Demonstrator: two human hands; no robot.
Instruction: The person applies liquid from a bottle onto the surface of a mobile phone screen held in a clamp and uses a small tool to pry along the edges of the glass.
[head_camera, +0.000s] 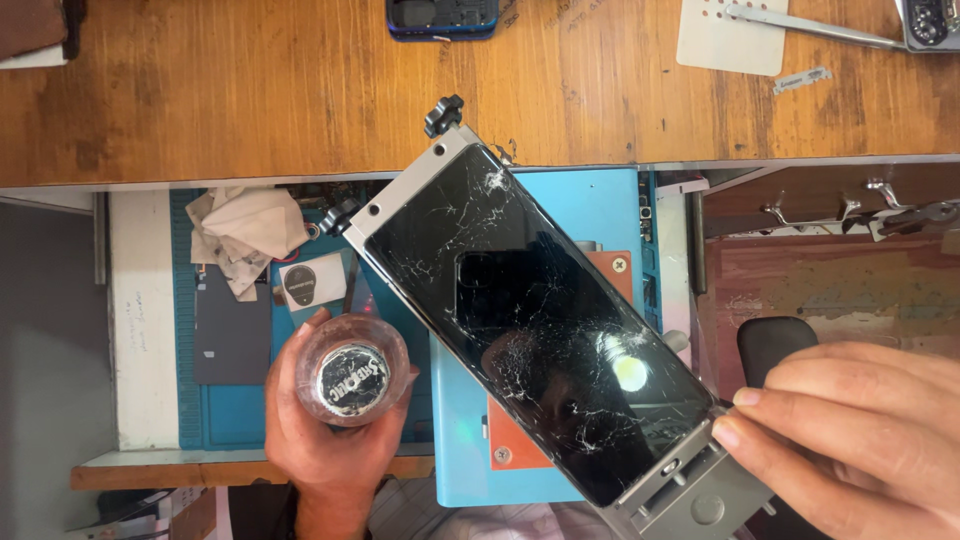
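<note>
Wooden bench top (250, 90): spans the upper edge, beyond the phone.

Blue work mat (590, 205): directly beneath the phone.

Cracked phone (530, 320): landmark; black glass, heavily fractured, lying diagonally and clamped in a grey metal holder (690, 490) with a black knob (443, 114) at its upper end.

Right hand (850, 430): at the phone's lower end, fingertips touching the holder's corner, fingers extended rather than clenched.

Left hand (325, 420): left of the phone, wrapped around a clear round bottle (352, 372) with a dark printed cap, seen from above.

Crumpled cloth (245, 235): upper left of the phone.

White card (730, 35) with tweezers (810, 25): far above the phone, on the bench.

Second phone (442, 18): top edge, above the knob.
</note>
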